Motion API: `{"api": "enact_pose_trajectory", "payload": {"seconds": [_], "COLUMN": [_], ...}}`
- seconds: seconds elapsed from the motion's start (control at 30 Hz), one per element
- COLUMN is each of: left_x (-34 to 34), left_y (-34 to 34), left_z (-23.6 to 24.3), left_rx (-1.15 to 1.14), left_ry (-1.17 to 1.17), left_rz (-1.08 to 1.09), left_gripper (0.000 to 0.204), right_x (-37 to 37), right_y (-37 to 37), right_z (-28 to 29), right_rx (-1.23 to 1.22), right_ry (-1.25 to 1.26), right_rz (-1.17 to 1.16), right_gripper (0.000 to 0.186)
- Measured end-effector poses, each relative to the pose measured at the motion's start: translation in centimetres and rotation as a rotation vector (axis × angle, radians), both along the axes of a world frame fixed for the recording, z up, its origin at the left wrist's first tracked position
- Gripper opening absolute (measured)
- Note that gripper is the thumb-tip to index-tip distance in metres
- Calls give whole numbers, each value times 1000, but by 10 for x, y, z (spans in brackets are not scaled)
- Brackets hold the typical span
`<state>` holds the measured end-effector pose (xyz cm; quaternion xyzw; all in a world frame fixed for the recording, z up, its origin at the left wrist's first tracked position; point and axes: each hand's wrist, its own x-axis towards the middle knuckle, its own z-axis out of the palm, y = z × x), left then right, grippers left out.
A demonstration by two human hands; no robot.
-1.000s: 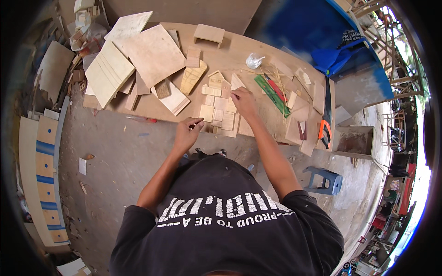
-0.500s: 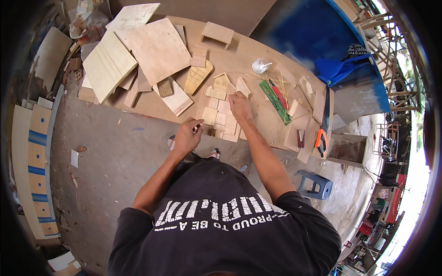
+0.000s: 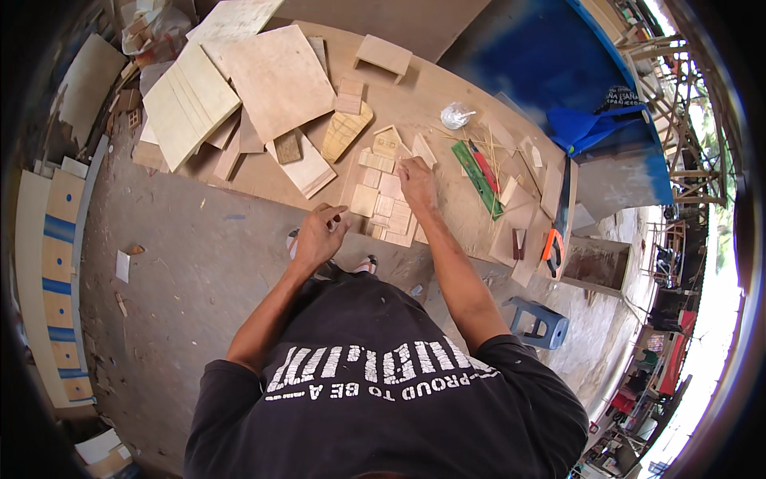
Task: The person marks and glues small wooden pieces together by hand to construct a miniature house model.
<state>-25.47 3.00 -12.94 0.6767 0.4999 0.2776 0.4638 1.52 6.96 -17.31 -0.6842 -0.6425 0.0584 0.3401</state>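
Note:
A small wooden model of a house front (image 3: 386, 142) with several flat wood blocks (image 3: 365, 199) below it lies at the near edge of the workbench. At its right side, my right hand (image 3: 417, 185) has its fingers bent down onto the pieces; what they grip, if anything, is hidden. My left hand (image 3: 321, 234) hovers off the bench's near edge, left of the blocks, with thumb and fingertips drawn together. Anything between those fingers is too small to name. A pointed wood piece (image 3: 423, 150) sits just beyond my right hand.
Plywood sheets (image 3: 275, 72) are stacked at the bench's left. Right of the model lie a green strip (image 3: 476, 180), a red-handled tool (image 3: 484, 166), thin sticks and an orange-and-black clamp or saw (image 3: 552, 253). A plastic bag (image 3: 456, 116) lies farther back. A blue-grey stool (image 3: 538, 322) stands on the floor.
My left hand has turned slightly, its fingertips dipping a little toward the bench edge. My right hand stays almost in place at the model. The whole view has shifted slightly.

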Motion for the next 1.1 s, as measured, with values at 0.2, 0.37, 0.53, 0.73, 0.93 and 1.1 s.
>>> {"api": "enact_pose_trajectory", "payload": {"seconds": [0.2,0.37,0.53,0.73,0.93,1.1], "left_x": [-6,-10,-14,-17,-19,-21], "left_y": [-2,-4,-4,-4,-2,-2], "left_z": [1,0,1,1,0,-2], "left_rx": [-10,-30,-35,-26,-40,-39], "left_ry": [16,27,50,39,37,42], "left_rz": [16,29,37,43,54,65], "left_gripper": [36,38,39,39,40,40], "right_x": [2,2,6,7,6,1], "right_y": [-1,0,3,5,5,3], "right_z": [-2,-6,-13,-13,-8,1], "right_rx": [-40,-47,-61,-87,-96,-67], "right_ry": [-17,-4,45,2,-8,-47], "right_rz": [23,-5,-34,-40,-31,1], "right_gripper": [8,6,6,6,4,3]}}
